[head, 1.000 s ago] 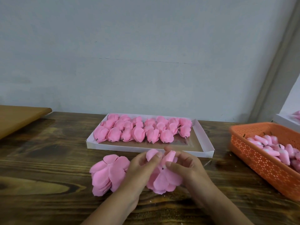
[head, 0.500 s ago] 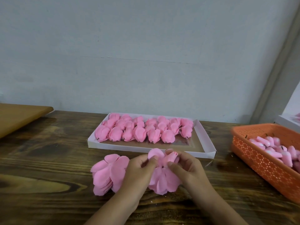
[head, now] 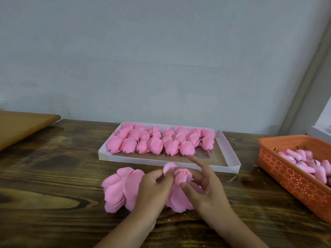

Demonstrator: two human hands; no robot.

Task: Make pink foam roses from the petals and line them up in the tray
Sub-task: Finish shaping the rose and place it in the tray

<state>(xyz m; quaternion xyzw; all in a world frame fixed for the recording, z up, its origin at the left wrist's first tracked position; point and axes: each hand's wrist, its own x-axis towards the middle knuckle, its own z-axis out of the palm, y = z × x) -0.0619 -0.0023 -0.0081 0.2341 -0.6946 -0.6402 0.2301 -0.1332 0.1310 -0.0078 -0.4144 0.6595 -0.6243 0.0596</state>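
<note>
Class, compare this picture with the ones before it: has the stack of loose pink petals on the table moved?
No. The petal stack lies in the same spot before the tray's near-left corner; only the camera shifted slightly.

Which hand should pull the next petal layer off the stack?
Probably left. The left hand is right beside the petal stack, while the right hand cups the half-made rose on the far side.
</note>
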